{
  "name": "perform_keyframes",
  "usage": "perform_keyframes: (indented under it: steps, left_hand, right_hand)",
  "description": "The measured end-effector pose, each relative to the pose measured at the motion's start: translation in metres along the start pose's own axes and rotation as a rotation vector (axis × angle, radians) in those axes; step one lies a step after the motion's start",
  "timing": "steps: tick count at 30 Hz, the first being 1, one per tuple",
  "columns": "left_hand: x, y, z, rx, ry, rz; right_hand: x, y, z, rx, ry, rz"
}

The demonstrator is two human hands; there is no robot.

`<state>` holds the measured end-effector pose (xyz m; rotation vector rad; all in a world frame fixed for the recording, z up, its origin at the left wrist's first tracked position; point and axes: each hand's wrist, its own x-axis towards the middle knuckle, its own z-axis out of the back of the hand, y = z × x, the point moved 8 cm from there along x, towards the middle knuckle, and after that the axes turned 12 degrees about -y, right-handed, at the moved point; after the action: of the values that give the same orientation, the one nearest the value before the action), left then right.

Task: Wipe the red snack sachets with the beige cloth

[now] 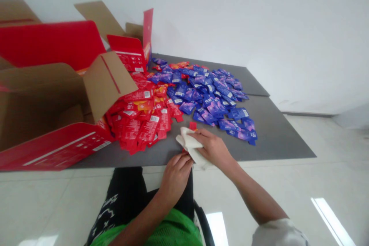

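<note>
My right hand (212,147) is closed round a folded cream-white cloth (190,141), pressing it over a red packet (193,125) near the front edge of the table. Only small parts of that packet show, at the cloth's far side and beside my left fingers. My left hand (176,175) is at the table edge, its fingers bent together on the packet's near end. Beyond my hands lie a heap of red packets (148,127) to the left and a heap of blue-purple packets (211,100) to the right, their edges meeting.
An open red cardboard box (54,150) fills the left of the grey table (276,138), one flap hanging over the red heap. Behind it stand another red box (57,42) and a smaller open one (129,55). A white wall (259,15) rises behind the table.
</note>
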<state>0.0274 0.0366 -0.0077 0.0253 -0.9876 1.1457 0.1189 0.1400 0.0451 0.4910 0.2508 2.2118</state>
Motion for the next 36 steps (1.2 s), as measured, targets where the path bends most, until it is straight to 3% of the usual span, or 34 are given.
perform_keyframes:
  steps: [3, 6, 10, 14, 18, 21, 25, 29, 33, 36]
  left_hand:
    - [0.0, 0.001, 0.0, 0.0, 0.004, 0.018]
    - [0.0, 0.001, 0.0, -0.015, 0.006, 0.001]
    - [0.0, 0.003, -0.002, -0.016, 0.013, 0.001]
    - [0.0, 0.002, -0.003, -0.016, 0.012, 0.009]
    - [0.0, 0.002, -0.001, -0.007, 0.009, 0.024]
    - [0.001, 0.002, -0.001, -0.015, 0.011, 0.005]
    - [0.0, 0.003, -0.002, -0.02, 0.029, 0.009]
    - [-0.001, 0.002, -0.002, -0.017, 0.023, 0.022]
    - [0.001, 0.002, -0.001, -0.007, 0.022, 0.035]
    - [0.002, 0.002, 0.0, -0.022, 0.024, 0.017]
  right_hand:
    - [-0.015, 0.002, -0.015, 0.037, 0.053, -0.007]
    - [0.012, -0.013, -0.019, 0.012, 0.011, -0.039]
    - [0.047, -0.028, -0.006, -0.108, -0.006, -0.091]
    - [0.015, -0.009, 0.003, -0.059, -0.026, -0.047]
    - [-0.022, 0.001, -0.013, 0.035, 0.031, -0.025]
    - [-0.002, -0.015, -0.018, 0.047, -0.019, -0.067]
    - [0.037, -0.039, -0.008, -0.061, -0.049, -0.135]
    - [0.014, -0.019, 0.004, -0.027, -0.061, -0.078]
    - [-0.023, -0.002, -0.013, 0.044, 0.02, -0.047]
    - [-0.005, -0.017, -0.019, 0.05, -0.027, -0.073]
